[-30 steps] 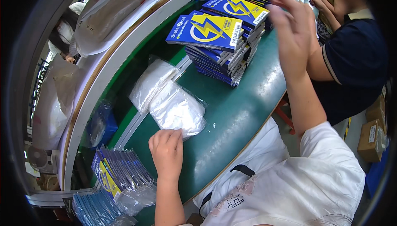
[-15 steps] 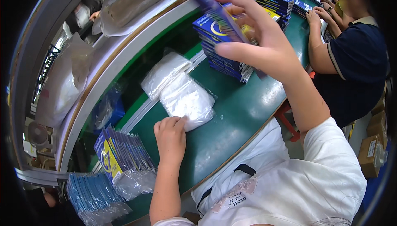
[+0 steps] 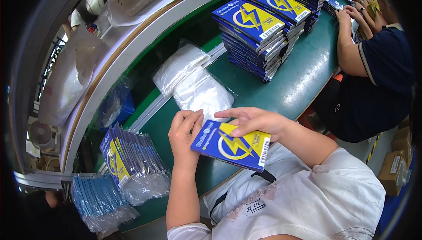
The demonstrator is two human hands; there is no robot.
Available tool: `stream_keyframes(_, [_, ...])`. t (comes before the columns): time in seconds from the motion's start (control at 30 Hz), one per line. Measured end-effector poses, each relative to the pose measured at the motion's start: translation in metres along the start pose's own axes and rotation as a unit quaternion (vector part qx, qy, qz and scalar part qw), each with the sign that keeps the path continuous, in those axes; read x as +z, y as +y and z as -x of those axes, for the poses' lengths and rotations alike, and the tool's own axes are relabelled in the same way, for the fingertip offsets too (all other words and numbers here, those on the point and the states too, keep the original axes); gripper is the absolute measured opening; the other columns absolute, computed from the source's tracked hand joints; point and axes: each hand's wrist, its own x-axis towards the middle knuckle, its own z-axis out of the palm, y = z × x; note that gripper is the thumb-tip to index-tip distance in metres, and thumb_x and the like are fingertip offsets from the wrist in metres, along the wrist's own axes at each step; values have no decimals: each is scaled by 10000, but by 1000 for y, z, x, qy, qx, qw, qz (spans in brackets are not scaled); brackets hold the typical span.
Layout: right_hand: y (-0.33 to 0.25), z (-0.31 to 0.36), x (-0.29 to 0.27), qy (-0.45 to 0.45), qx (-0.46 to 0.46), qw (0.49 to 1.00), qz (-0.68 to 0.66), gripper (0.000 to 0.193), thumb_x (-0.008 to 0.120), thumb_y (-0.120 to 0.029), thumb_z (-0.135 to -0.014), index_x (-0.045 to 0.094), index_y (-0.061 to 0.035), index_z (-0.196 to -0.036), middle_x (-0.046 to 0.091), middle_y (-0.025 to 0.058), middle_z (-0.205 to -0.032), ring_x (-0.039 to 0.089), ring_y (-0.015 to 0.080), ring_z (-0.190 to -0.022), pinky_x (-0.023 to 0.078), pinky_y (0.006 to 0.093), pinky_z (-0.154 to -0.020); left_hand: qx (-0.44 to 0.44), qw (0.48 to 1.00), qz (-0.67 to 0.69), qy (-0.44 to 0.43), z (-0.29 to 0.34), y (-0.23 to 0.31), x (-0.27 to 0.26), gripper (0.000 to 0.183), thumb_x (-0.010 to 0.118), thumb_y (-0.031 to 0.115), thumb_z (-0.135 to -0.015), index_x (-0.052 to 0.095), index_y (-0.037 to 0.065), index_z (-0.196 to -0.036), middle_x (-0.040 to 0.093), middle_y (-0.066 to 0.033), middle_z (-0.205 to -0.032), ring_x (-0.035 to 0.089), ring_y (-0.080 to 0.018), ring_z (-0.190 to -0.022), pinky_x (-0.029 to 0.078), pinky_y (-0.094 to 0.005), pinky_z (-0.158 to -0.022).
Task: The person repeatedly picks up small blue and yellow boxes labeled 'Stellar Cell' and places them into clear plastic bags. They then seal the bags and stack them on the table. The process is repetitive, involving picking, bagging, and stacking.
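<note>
1. Flat blue box with a yellow lightning emblem, near centre, white label at its right end.
2. Two stacks of matching blue boxes, far centre-right.
3. White plastic bags, centre.
4. Clear-bagged blue packs, near left.

One flat blue box with a yellow lightning bolt sits at the centre, toward six o'clock, held between two hands: one left hand and one right hand. Two tall stacks of the same blue boxes stand at twelve to one o'clock, the nearer stack and the farther stack; the number of boxes in each is too hard to tell. Two clear plastic bags of white material lie just above centre. Two bundles of bagged items sit at eight o'clock: one blue and yellow bundle and one pale blue bundle. One other person sits at two o'clock.
</note>
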Motion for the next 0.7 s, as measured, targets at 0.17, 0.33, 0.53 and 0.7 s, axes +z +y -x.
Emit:
stream_keyframes(0.17, [-14,-12,-2,8,-16,999,37,657,619,-15,-819,306,53,-1392,575,197,-1200,628,215,-1020,518,308,-859,-125,990,66,-30,2,-7,-6,150,661,-39,-763,699,-6,-904,583,-59,-826,588,-134,-766,479,-245,-667])
stream_keyframes(0.33, [-18,3,-5,41,-41,995,87,566,572,7,-835,363,74,-1355,567,169,-1212,619,205,-1030,506,306,-870,-288,944,159,-23,7,-3,-7,107,616,-20,-829,680,-44,-911,608,-61,-856,596,-104,-704,487,-226,-662])
stream_keyframes(0.53, [7,-4,1,201,-146,959,137,359,605,-25,-850,491,86,-1171,629,145,-1037,631,163,-907,505,275,-804,-169,984,30,-48,7,17,-5,164,614,-19,-818,647,-31,-978,625,-76,-886,607,-106,-768,498,-237,-697])
stream_keyframes(0.7, [20,-9,11,284,-232,922,126,237,716,-112,-815,548,15,-922,622,77,-869,598,94,-769,484,223,-678,-143,980,133,-27,19,22,-5,245,608,16,-849,590,-41,-1087,624,-73,-881,610,-108,-767,503,-256,-691])
